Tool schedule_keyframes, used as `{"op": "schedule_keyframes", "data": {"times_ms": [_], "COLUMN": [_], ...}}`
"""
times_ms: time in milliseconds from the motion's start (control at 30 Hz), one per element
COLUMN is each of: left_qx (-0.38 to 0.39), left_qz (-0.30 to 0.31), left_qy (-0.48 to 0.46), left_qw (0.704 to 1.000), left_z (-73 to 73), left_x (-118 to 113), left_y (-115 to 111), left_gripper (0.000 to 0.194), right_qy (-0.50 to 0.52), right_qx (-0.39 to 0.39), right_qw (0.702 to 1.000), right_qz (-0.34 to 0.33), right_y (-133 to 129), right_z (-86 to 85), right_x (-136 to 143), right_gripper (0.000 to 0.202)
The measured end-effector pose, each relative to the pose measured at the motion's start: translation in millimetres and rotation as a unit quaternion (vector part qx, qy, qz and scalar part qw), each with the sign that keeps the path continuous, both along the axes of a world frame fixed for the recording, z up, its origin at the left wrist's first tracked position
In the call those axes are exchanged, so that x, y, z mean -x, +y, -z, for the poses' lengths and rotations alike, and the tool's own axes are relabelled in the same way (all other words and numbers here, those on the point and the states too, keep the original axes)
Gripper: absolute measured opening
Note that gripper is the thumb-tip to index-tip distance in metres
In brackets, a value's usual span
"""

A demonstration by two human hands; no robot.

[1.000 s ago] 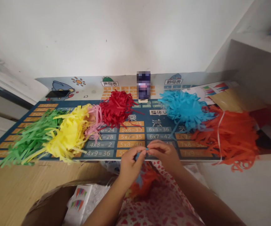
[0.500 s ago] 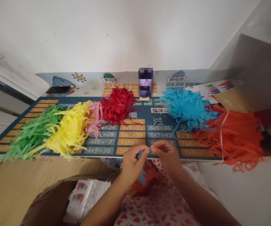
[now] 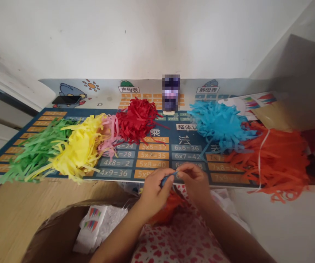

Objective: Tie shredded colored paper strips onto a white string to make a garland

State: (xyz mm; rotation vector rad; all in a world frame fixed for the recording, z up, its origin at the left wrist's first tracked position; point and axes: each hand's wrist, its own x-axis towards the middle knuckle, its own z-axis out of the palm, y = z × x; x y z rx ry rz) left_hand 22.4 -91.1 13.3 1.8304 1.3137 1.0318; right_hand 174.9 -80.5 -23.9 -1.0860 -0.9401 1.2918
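Note:
Just over the table's front edge, my left hand (image 3: 156,188) is closed around a twisted piece of blue tissue paper (image 3: 168,178). My right hand (image 3: 197,184) pinches the narrow end of the same blue paper, its fingertips close to those of my left. Most of the blue paper is hidden in my left fist. Below my hands, orange tissue paper (image 3: 164,212) lies on my lap over a heart-patterned cloth (image 3: 171,241). Nearest on the table to the right are a fringed blue tissue paper pile (image 3: 220,126) and an orange one (image 3: 280,160).
On the left of the table lie green (image 3: 39,149), yellow (image 3: 82,149), pink (image 3: 109,133) and red (image 3: 139,120) fringed paper piles. A phone (image 3: 171,93) leans at the back; another (image 3: 66,100) lies flat. A box (image 3: 47,233) with plastic-wrapped packets (image 3: 91,228) stands below left.
Both hands stay on the blue paper, with slight finger movement at its end. Blue strips that hung below my hands no longer show. The view has shifted slightly.

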Motion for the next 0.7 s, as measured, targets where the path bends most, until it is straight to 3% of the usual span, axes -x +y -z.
{"op": "schedule_keyframes", "data": {"times_ms": [200,500,700], "left_qx": [0.018,-0.005,-0.034], "left_qz": [-0.046,-0.026,-0.006], "left_qy": [0.020,0.018,0.014], "left_qw": [0.999,0.999,0.999], "left_z": [1.5,0.8,-1.2], "left_x": [-0.7,1.1,3.4], "left_y": [-1.4,-0.6,0.4], "left_gripper": [0.017,0.011,0.012], "right_qy": [-0.018,-0.016,-0.015], "right_qx": [-0.012,-0.038,-0.015], "right_qw": [1.000,0.999,0.998], "right_qz": [-0.021,-0.003,-0.060], "right_y": [-1.2,-2.5,-1.7], "right_z": [-2.9,-0.4,-1.3], "right_x": [0.7,-2.5,-6.6], "right_gripper": [0.008,0.008,0.008]}}
